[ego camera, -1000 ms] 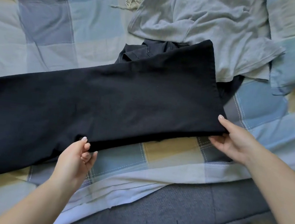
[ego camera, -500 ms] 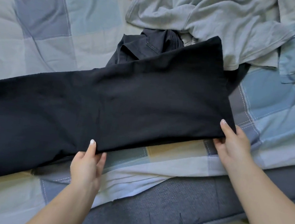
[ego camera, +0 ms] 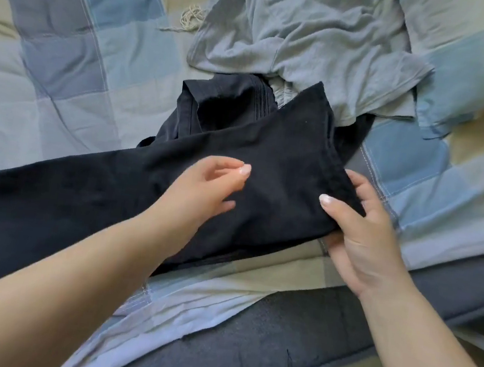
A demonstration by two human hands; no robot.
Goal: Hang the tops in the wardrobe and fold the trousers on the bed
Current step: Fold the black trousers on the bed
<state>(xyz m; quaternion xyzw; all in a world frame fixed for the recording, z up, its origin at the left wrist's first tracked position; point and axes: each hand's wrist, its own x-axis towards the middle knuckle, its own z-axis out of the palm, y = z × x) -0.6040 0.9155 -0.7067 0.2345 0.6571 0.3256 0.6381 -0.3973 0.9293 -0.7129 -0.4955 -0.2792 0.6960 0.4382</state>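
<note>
Black trousers (ego camera: 283, 155) lie stretched across the bed, legs running off the left edge of the view, hem end at the right. My right hand (ego camera: 358, 239) pinches the near corner of that hem end, thumb on top, fingers underneath. My left hand (ego camera: 204, 188) hovers over the cloth just left of it, fingers loosely bent, holding nothing. A crumpled dark garment (ego camera: 222, 102) sits behind the trousers. Further back lies a grey top (ego camera: 311, 40), rumpled, partly over the dark cloth.
A checked blue, grey and beige duvet (ego camera: 83, 59) covers the bed. Its pale edge hangs over the dark grey mattress side (ego camera: 262, 342) near me. A small coil of pale cord (ego camera: 192, 16) rests by the grey top. Floor shows at the bottom right.
My left hand has left the near edge of the trousers and moved right, over the cloth towards my right hand. My right hand now grips the hem corner more fully.
</note>
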